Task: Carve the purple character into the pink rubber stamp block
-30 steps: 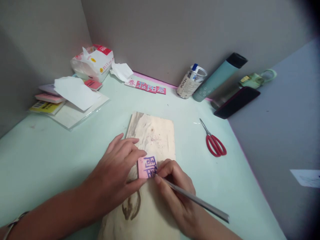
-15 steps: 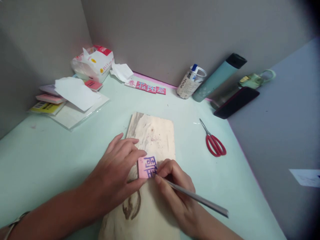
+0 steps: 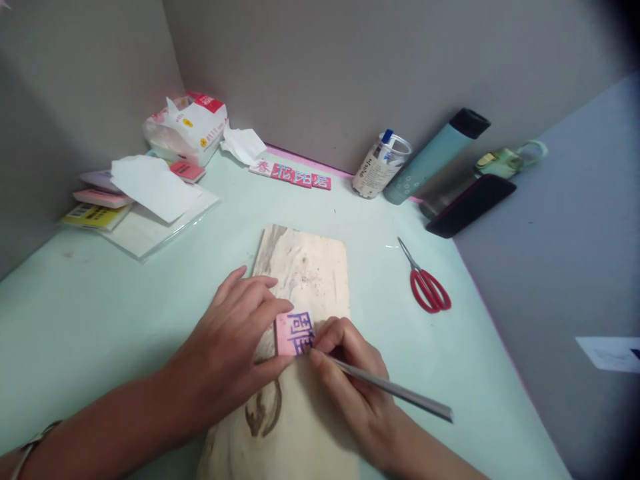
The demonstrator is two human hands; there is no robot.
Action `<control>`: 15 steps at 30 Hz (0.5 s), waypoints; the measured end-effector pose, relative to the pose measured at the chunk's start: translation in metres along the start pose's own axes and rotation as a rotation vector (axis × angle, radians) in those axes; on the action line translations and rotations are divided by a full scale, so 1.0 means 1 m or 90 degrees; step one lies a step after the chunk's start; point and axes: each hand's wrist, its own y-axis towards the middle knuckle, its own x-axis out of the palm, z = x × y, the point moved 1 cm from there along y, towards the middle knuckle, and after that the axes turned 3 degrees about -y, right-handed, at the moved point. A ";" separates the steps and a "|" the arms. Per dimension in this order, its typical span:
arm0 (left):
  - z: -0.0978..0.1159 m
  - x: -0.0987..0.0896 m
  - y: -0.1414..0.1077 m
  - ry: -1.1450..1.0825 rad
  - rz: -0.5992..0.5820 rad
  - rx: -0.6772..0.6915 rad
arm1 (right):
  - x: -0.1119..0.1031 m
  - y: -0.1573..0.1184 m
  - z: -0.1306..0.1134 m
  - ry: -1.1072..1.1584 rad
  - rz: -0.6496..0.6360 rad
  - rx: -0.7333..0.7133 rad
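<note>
A small pink square block (image 3: 286, 335), drawn with purple-blue characters, lies flat on a wooden board (image 3: 313, 263). My left hand (image 3: 240, 327) steadies it: thumb at the near edge, index finger at the far edge, the other fingers spread over the board. In my right hand (image 3: 350, 373) is a slim metal carving tool (image 3: 400, 391), held like a pen. Its working tip meets the block's right side, where my fingers hide it. The tool's long handle slants out to the lower right.
Red-handled scissors (image 3: 430, 290) lie to the right. Behind stand a pen cup (image 3: 375, 170), a teal bottle (image 3: 435, 160) and a dark phone (image 3: 470, 207). Several carved character tiles (image 3: 300, 177) sit at the back, with a tissue pack (image 3: 187, 130) and papers (image 3: 155, 187) leftward.
The outer end of the carving tool has risen slightly in my right hand. My left hand and the pink block stay in place.
</note>
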 end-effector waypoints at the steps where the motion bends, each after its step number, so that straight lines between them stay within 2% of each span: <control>1: 0.000 0.000 0.000 0.000 0.003 0.003 | 0.000 0.000 0.000 0.000 -0.001 -0.001; 15: -0.001 -0.001 -0.001 0.003 0.020 0.007 | 0.002 -0.004 0.007 -0.001 0.005 0.003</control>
